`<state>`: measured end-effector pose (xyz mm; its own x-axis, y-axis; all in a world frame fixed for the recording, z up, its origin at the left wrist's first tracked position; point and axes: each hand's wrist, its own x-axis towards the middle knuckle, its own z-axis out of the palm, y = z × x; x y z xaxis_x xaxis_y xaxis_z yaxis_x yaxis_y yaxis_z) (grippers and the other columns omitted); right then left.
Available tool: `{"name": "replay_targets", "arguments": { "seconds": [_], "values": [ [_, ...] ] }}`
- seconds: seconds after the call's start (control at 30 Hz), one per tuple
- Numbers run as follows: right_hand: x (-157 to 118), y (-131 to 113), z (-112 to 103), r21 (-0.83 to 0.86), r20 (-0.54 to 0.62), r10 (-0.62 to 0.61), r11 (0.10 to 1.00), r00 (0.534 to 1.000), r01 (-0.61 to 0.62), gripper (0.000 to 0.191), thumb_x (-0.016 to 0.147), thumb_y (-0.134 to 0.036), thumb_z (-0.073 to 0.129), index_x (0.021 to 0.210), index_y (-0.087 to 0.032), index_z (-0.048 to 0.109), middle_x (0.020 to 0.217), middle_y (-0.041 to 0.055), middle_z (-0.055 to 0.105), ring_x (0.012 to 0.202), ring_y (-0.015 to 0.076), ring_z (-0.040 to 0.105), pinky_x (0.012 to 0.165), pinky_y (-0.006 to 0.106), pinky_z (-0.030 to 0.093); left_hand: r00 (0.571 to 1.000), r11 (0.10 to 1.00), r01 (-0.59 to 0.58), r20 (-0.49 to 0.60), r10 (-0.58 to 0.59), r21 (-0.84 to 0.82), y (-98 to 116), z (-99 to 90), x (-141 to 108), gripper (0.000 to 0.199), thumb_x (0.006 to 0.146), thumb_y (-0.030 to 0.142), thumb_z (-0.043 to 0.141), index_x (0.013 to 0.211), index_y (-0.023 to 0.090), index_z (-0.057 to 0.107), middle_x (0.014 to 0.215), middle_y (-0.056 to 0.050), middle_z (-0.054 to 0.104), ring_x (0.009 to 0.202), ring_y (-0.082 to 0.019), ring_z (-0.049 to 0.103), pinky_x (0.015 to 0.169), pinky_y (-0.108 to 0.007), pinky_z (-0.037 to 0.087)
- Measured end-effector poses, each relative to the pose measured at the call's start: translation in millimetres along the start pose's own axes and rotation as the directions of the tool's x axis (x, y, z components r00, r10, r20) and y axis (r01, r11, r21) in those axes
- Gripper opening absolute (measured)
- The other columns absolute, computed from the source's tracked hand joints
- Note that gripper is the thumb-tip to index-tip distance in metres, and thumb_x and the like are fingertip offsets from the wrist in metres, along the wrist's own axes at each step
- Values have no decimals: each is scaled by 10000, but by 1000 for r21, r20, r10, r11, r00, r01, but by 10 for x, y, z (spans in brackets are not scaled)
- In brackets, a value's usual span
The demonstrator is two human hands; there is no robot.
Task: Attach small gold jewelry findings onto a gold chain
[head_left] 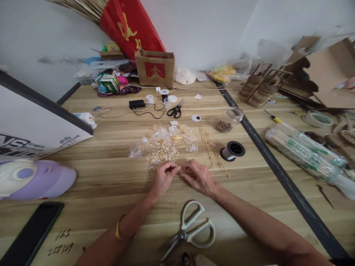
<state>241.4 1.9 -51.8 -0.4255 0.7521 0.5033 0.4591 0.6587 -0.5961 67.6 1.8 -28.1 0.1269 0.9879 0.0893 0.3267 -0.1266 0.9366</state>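
Observation:
My left hand (164, 178) is closed in a pinch near the middle of the table. Facing it, my right hand (197, 176) has its thumb and fingers drawn together, the two sets of fingertips almost meeting. Whatever thin or small thing they hold is too small to name. Just beyond my hands lies a pile of clear and gold beads (163, 152), with several small plastic bags (161, 133) among it. A gold chain (212, 151) rests to the right, beside a spool of fine wire (233, 150). White-handled scissors (191, 231) lie open between my forearms.
Black-handled scissors (175, 110) and a small black box with a cable (137, 104) lie farther back. A jar of coloured beads (225, 126) stands right of centre. Plastic-wrapped sticks (305, 151) lie at right. A phone (31, 232) and a white box (36, 118) are at left.

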Motion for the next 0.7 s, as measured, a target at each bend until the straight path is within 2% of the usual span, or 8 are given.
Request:
{"name": "replay_targets", "arguments": {
  "seconds": [0.2,0.7],
  "values": [
    [0,-5,10,58,-19,17,998,1000,-16,55,901,-234,521,924,-187,535,744,32,593,659,142,550,609,254,454,998,998,-54,25,53,40,-6,29,-24,163,786,257,591,676,148,642,667,-17,656,630,-134,580,611,-225,443],
    [25,7,-2,154,-10,78,985,997,-75,103,907,-231,499,887,-180,586,772,50,598,682,148,553,622,263,453,994,987,-110,10,109,120,51,44,-1,174,807,244,566,666,153,614,646,-6,625,615,-126,560,613,-224,441]
  ]
}}
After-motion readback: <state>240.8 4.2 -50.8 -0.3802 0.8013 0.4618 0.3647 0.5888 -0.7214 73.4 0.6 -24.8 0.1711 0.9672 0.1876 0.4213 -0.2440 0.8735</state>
